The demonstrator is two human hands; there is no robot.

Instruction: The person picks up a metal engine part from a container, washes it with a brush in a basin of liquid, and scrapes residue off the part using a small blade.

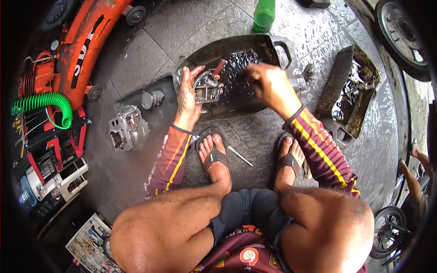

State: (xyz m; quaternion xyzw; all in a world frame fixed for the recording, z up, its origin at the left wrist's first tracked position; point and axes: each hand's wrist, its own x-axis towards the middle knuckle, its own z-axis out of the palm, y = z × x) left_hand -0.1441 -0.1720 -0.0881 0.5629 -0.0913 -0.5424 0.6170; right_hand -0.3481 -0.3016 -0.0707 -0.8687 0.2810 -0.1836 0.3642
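Observation:
My left hand (187, 98) holds a metal engine part (207, 88) over the left side of a black basin (205, 51) with dark liquid in it. Above the liquid, to the right of that part, is my right hand (268, 84), its fingers curled and partly blurred; whatever they may hold cannot be made out. A piston (152, 99) sits on a dark tray (169, 88) at the basin's left. Beside it on the floor lies a metal engine casing (129, 128).
A dark container (332, 86) of small metal parts stands right. Behind the basin is a green bottle (264, 17). A red-orange compressor (86, 50) and green coiled hose (52, 103) are at left. A thin rod (241, 156) lies between my feet. Wheels and another person's legs show at right.

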